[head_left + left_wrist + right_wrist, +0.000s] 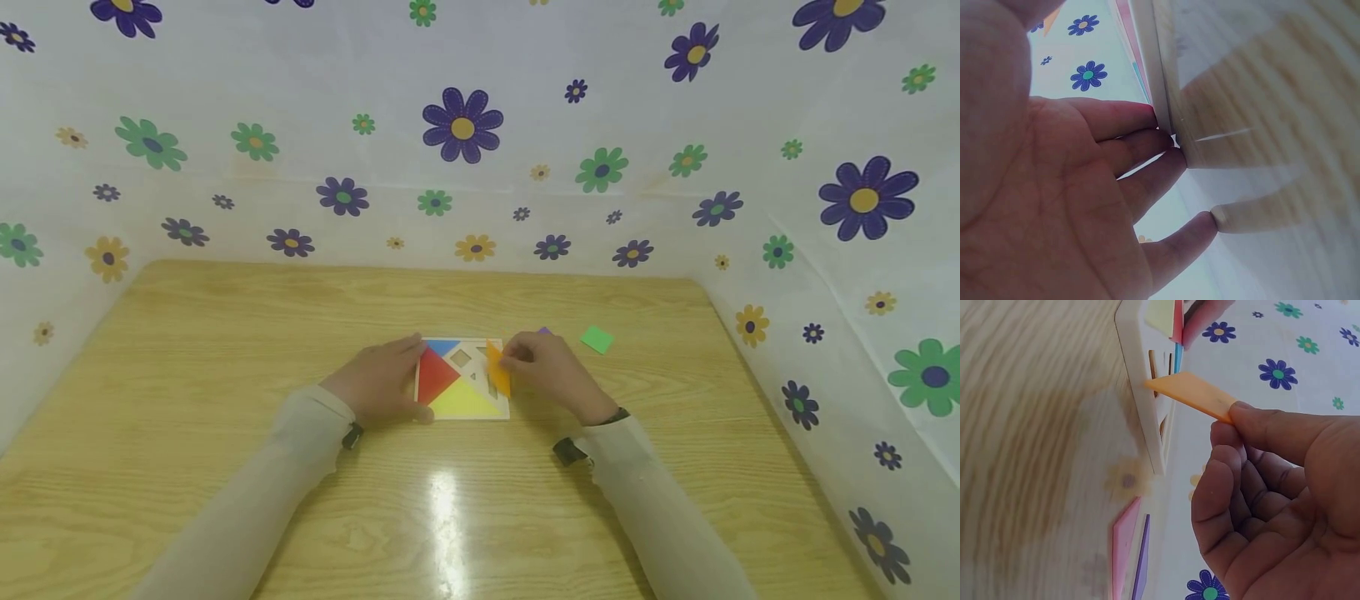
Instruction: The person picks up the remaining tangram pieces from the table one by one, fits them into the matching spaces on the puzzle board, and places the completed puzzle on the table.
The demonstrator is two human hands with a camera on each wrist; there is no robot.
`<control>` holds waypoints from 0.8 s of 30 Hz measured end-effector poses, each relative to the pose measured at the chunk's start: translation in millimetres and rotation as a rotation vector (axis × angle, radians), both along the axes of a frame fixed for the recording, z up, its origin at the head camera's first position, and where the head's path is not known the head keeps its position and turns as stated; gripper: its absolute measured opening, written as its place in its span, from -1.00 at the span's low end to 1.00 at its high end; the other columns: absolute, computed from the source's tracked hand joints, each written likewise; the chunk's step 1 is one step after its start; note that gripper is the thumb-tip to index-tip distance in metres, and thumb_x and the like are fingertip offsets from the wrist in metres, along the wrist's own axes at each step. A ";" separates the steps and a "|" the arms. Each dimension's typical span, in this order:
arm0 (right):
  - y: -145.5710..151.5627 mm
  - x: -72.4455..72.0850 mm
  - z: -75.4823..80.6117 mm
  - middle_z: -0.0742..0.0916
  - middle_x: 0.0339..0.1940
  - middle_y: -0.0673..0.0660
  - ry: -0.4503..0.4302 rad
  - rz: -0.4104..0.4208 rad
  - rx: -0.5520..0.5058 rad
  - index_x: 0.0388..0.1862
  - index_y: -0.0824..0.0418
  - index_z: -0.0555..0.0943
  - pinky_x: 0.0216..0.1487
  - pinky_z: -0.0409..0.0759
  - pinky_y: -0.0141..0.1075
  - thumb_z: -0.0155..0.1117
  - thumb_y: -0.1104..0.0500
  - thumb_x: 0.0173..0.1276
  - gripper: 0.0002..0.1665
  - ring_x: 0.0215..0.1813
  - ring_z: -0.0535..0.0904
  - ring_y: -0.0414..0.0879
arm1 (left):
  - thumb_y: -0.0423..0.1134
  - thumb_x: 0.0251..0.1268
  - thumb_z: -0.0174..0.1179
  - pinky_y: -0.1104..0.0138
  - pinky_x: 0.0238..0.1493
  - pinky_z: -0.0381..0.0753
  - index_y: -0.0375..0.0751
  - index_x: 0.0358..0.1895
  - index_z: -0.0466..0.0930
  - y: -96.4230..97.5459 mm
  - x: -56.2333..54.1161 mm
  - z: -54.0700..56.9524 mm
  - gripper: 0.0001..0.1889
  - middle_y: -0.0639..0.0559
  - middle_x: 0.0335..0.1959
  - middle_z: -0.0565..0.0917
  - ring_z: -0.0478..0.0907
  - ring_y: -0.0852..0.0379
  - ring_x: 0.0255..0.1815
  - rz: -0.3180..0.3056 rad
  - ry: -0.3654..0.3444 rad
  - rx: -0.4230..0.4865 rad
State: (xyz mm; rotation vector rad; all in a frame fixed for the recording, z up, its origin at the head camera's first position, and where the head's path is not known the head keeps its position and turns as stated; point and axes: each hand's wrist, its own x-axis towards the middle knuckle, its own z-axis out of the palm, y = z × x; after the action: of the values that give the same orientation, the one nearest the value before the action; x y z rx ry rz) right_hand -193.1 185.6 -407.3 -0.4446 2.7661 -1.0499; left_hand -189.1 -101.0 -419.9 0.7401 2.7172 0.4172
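Observation:
A white tangram board (467,417) lies flat on the table, holding a red triangle (435,377), a yellow triangle (465,403) and a blue triangle (441,346). Open recesses show at its right side. My left hand (378,379) rests along the board's left edge, thumb at the near corner; in the left wrist view its nearly straight fingers (1141,150) touch the edge. My right hand (551,367) pinches an orange tangram piece (1191,392) between thumb and forefinger, tilted over the board's right side. The other right fingers are curled in.
Right of the board lie a green piece (597,339) and a purple piece (545,331), partly hidden behind my right hand. The right wrist view also shows a pink piece (1124,540) on the table (315,517). A flowered cloth (525,150) surrounds the back and sides.

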 end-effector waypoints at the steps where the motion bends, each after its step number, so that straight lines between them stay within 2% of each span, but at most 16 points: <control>1: -0.1 -0.2 -0.3 0.78 -0.20 0.03 0.001 0.005 -0.001 -0.19 0.15 0.74 0.04 0.66 -0.13 0.38 0.11 0.47 -0.88 -0.11 0.62 -0.03 | 0.29 0.13 0.43 -0.06 0.60 0.18 -0.28 0.64 0.12 0.2 0.1 0.2 0.14 -0.17 0.67 0.14 0.12 -0.17 0.65 0.001 -0.002 -0.001; 9: -2.8 0.7 -1.1 0.78 -0.25 0.02 0.004 0.024 -0.029 -0.20 0.16 0.75 0.09 0.64 -0.08 0.40 0.13 0.45 -0.88 -0.12 0.63 -0.05 | 0.29 0.13 0.43 -0.08 0.60 0.17 -0.27 0.64 0.11 0.1 0.5 0.6 0.14 -0.16 0.67 0.13 0.11 -0.18 0.66 0.005 -0.008 -0.003; 16: -4.6 2.0 -3.2 0.72 -0.33 0.01 -0.079 0.026 -0.045 -0.24 0.15 0.73 -0.11 0.58 -0.21 0.38 0.13 0.46 -0.88 -0.22 0.55 -0.07 | 0.30 0.13 0.43 -0.09 0.61 0.14 -0.26 0.65 0.08 -0.2 -0.5 -1.2 0.15 -0.16 0.68 0.10 0.08 -0.17 0.67 0.013 -0.017 -0.001; 24: -7.6 4.1 -3.1 0.70 -0.32 0.02 -0.177 -0.022 0.040 -0.23 0.14 0.70 -0.12 0.55 -0.25 0.35 0.06 0.49 -0.83 -0.23 0.52 -0.07 | 0.30 0.12 0.44 -0.08 0.60 0.15 -0.26 0.65 0.09 0.5 -0.5 -1.5 0.16 -0.15 0.68 0.11 0.09 -0.16 0.66 0.014 -0.018 -0.002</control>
State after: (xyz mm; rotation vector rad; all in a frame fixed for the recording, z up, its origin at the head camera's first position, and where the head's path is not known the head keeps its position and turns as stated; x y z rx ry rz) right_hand -189.0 178.0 -410.4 -0.3013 2.6361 -0.9857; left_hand -189.6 -100.5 -421.4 0.7138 2.7066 0.4224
